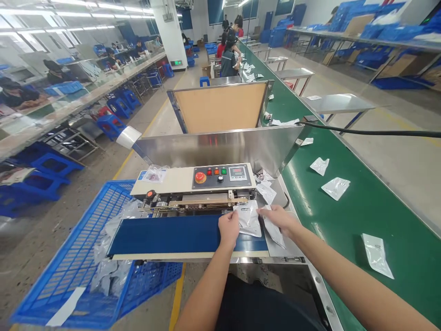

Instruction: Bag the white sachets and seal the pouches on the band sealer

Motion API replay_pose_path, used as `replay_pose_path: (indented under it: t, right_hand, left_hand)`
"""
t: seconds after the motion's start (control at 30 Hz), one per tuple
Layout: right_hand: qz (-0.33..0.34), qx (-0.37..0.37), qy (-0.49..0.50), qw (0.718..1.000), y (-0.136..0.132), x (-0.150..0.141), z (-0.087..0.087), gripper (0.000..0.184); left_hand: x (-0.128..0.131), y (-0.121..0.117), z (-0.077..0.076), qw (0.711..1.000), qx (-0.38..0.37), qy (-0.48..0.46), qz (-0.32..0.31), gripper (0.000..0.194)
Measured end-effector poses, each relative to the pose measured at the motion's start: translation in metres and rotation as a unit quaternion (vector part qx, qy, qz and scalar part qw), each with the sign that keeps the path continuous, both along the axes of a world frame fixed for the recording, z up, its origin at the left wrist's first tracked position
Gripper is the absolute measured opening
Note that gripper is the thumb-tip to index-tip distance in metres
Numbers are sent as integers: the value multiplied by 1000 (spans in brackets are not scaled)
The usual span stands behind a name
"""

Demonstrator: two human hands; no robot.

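Observation:
My left hand (229, 228) is closed on the left edge of a white pouch (248, 220), whose top edge is at the sealing machine's (193, 181) feed slot. Its lower part hangs over the blue belt (165, 234). Beside it, my right hand (278, 218) pinches a second white pouch (274, 232) that tilts down over the metal plate. The fingertips of that hand come close to the first pouch's right edge; whether they touch it I cannot tell. More white pouches (266, 191) lie just behind my right hand, at the machine's right end.
A green conveyor (344, 220) with scattered pouches runs along the right. Below the blue belt's left end stands a blue crate (69, 243) with several pouches. A metal panel (217, 147) rises behind the machine. A black cable (372, 133) crosses above the conveyor. People work farther back.

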State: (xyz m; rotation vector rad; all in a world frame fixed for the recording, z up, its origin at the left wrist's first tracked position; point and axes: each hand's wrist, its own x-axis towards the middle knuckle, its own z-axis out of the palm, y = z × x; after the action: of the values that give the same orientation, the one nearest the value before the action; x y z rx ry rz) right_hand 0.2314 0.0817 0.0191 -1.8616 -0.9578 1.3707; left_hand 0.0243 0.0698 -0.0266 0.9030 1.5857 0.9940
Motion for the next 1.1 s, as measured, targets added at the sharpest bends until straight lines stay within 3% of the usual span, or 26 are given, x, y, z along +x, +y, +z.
replay_pose_path:
  t: [0.1, 0.2, 0.23, 0.33, 0.4, 0.47, 0.53, 0.7, 0.87, 0.93, 1.1]
  right_hand:
    - [23, -2, 14, 1000, -8, -7, 4, 45]
    - [-12, 56, 5, 998, -26, -17, 8, 53]
    - [-29, 73, 3, 997, -33, -23, 9, 56]
    - [-56, 94, 65, 992, -48, -41, 16, 72]
    - [-62, 93, 175, 978, -54, -45, 22, 80]
    - [-61, 87, 281, 954, -59, -39, 27, 76]
    - [-64, 86, 325, 940, -63, -27, 28, 67]
    - [-82, 63, 211, 972, -72, -5, 13, 57]
    - [-57, 106, 116, 986, -75, 4, -3, 58]
    - [-77, 95, 95, 988, -72, 12, -9, 54]
    - [-173, 13, 107, 979, -41, 23, -21, 40]
  left_hand:
    - [-29, -14, 3, 993, 74, 84, 30, 46]
    - [-35, -43, 16, 968, 183, 160, 63, 43]
    - [-30, -54, 21, 962, 215, 165, 28, 41]
    - [-1, -75, 33, 950, 251, 110, -151, 36]
    - [18, -76, 36, 956, 231, 69, -170, 41]
    - [29, -69, 37, 970, 203, 51, -125, 42]
    - [34, -59, 36, 976, 186, 50, -104, 44]
    - [43, -46, 31, 984, 149, 16, -95, 58]
    - [56, -41, 27, 975, 163, 5, -152, 49]
    - [61, -32, 22, 980, 151, 27, -130, 49]
    - [68, -3, 0, 999, 5, 5, -37, 55]
